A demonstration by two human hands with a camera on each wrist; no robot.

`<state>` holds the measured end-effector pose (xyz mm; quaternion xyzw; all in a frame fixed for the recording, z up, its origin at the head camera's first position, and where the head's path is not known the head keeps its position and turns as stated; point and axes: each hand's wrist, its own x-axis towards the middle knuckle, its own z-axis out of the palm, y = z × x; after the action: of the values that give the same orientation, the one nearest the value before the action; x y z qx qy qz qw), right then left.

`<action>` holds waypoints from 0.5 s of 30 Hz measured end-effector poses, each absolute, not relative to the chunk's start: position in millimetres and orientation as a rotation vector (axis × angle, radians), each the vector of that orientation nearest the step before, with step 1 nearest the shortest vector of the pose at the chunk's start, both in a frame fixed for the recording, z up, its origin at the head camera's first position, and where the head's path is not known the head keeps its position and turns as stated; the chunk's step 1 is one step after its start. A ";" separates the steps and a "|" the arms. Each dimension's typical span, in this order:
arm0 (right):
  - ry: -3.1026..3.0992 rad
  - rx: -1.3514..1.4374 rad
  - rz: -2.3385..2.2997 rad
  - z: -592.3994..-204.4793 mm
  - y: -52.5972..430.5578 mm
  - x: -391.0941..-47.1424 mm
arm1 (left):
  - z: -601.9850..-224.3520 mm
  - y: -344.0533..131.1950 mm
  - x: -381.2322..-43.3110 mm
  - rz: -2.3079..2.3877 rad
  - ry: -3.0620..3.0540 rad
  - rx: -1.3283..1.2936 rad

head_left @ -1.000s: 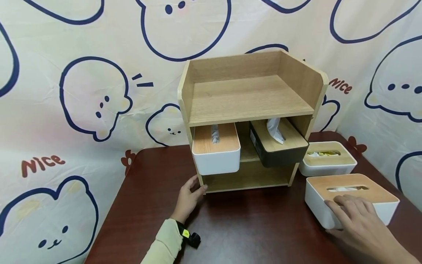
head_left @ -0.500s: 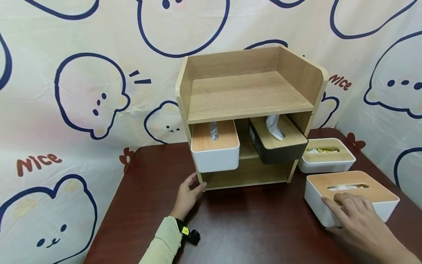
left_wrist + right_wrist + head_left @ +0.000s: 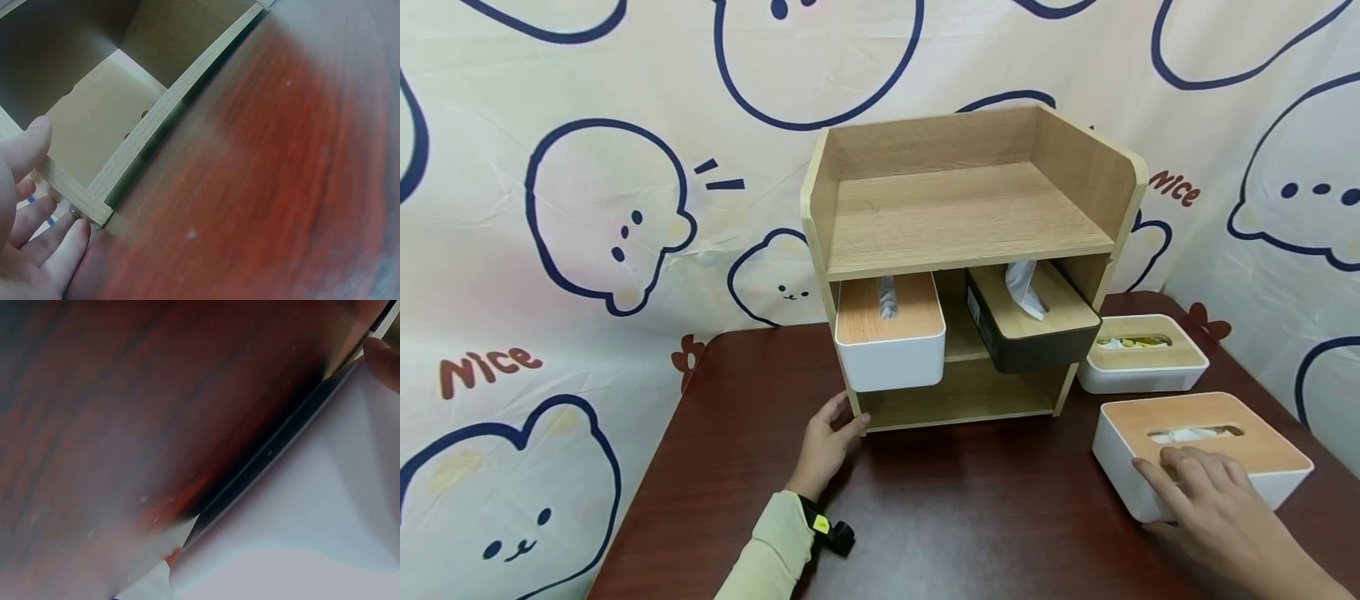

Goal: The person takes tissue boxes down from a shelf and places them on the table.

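1. Head view: left grip (image 3: 823, 450) is grasping one shelf (image 3: 970, 217) at its base.
2. Right grip (image 3: 1213, 504) is touching one near box (image 3: 1255, 435); cannot tell if grasping.
3. One shelved white box (image 3: 891, 354) and one black box (image 3: 1051, 347) are sitting between grips; one rear box (image 3: 1142, 364) beyond right grip.

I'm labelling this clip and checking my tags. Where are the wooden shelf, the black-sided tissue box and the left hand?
Wooden shelf (image 3: 962, 215): head view, on its bare top board.
Black-sided tissue box (image 3: 1047, 352): head view, on its front wall.
Left hand (image 3: 822, 450): head view, on the back of the hand.
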<state>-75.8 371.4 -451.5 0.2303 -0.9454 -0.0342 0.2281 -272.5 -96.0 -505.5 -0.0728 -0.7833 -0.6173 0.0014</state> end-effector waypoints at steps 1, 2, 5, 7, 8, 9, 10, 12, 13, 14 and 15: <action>-2.594 0.644 -0.086 -452.0 371.4 -75.1 | -506.0 -96.2 -272.4 -1.931 -2.462 -0.230; -2.580 0.655 -0.078 -452.5 371.5 -74.9 | -506.5 -96.4 -272.4 -1.929 -2.463 -0.231; -2.539 0.699 -0.051 -453.5 371.8 -74.9 | -506.3 -96.7 -273.3 -1.940 -2.454 -0.227; -2.517 0.725 -0.040 -453.7 371.6 -75.3 | -505.3 -96.8 -274.2 -1.939 -2.451 -0.227; -2.510 0.734 -0.046 -453.9 371.5 -75.6 | -505.0 -96.9 -274.5 -1.941 -2.448 -0.232; -2.509 0.740 -0.051 -454.0 371.4 -75.7 | -504.5 -96.8 -274.6 -1.941 -2.448 -0.228; -2.508 0.751 -0.053 -454.2 371.6 -75.9 | -504.4 -96.7 -274.8 -1.937 -2.450 -0.226; -2.507 0.789 -0.062 -454.2 371.9 -75.3 | -504.2 -96.5 -274.4 -1.923 -2.463 -0.220; -2.509 0.806 -0.065 -454.0 372.1 -74.7 | -504.4 -96.4 -273.9 -1.918 -2.469 -0.217; -2.514 0.827 -0.057 -453.8 372.5 -74.3 | -504.8 -96.3 -273.4 -1.918 -2.472 -0.215; -2.520 0.849 -0.046 -453.4 372.9 -73.7 | -505.1 -96.1 -272.9 -1.917 -2.478 -0.204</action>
<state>-73.7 372.9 -453.4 0.3100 -0.9201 -0.0169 0.2388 -272.9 -96.1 -505.1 -0.0649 -0.7892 -0.6108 0.0010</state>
